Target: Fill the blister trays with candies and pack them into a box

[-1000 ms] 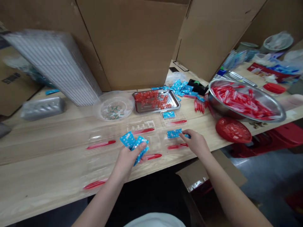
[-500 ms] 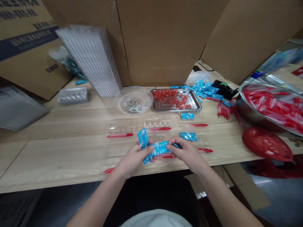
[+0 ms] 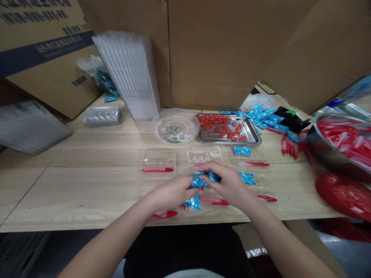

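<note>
My left hand (image 3: 173,190) is closed round a small bunch of blue sachets (image 3: 193,201), low over the front of the wooden table (image 3: 72,189). My right hand (image 3: 227,182) meets it from the right and pinches one blue sachet (image 3: 213,176) at the top of the bunch. Under both hands lie clear plastic trays (image 3: 158,160), each with a red pen-shaped piece (image 3: 157,170) in it. Two trays to the right hold a blue sachet (image 3: 247,178) each.
Behind the trays stand a clear bowl of small pieces (image 3: 175,127), a steel tray of red sweets (image 3: 228,129) and a pile of blue sachets (image 3: 265,116). A steel bowl of red pieces (image 3: 342,141) and a red lid (image 3: 343,195) sit right; stacked clear trays (image 3: 129,73) and cardboard behind.
The view has swung left. My right hand left the sachet it laid in a right-hand tray and came over to the bunch in my left hand.
</note>
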Motion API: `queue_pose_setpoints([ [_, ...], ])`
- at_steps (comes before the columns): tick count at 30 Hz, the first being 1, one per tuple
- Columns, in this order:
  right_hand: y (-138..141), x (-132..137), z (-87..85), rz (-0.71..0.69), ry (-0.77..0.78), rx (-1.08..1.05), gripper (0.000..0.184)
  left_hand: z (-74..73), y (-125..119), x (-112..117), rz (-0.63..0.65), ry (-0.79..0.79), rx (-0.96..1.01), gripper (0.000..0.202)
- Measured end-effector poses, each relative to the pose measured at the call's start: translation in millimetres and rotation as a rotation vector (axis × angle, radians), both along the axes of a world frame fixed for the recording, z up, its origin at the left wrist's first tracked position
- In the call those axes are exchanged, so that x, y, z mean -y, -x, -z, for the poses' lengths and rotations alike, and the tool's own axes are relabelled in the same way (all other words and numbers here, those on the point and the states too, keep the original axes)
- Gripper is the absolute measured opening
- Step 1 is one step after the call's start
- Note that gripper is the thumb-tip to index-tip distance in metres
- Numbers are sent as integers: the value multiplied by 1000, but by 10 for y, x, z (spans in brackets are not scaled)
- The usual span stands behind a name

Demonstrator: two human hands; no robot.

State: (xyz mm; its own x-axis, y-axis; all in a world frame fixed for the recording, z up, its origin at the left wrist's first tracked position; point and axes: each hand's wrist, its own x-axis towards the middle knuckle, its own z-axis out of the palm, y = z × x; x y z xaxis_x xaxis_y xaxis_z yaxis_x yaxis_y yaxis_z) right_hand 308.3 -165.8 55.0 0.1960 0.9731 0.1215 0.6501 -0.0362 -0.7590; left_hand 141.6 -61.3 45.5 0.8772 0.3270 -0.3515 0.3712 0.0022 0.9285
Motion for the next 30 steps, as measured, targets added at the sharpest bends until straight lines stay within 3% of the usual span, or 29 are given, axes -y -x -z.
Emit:
queue_pose_setpoints([
  [2,-180,-209,79,174,47,-88,17,-19,33,-152,-41,-3,12,20],
  [5,-491,-513,324,447,121,-95,27,-12,268,-435,-255,17,22,32],
  [8,-620,-700,534,506,137,-4,25,32,547,-718,-494,-43,42,43],
  [11,-555,-747,618,514,169,193,32,89,686,-977,-622,-197,85,41],
  [14,-488,-708,602,503,183,391,50,169,651,-1204,-520,-409,70,27],
  [16,-480,-651,557,481,149,374,56,243,561,-1318,-384,-528,35,24],
  [20,-440,-461,414,391,55,181,40,398,372,-1404,-214,-655,13,15],
  [25,-166,-272,207,269,79,-39,41,494,421,-1277,-260,-922,-16,24],
  [28,75,-307,130,119,108,-253,47,520,551,-1248,-308,-1130,-44,23],
  [30,223,-381,118,31,102,-315,46,534,607,-1296,-293,-1159,-55,23],
])
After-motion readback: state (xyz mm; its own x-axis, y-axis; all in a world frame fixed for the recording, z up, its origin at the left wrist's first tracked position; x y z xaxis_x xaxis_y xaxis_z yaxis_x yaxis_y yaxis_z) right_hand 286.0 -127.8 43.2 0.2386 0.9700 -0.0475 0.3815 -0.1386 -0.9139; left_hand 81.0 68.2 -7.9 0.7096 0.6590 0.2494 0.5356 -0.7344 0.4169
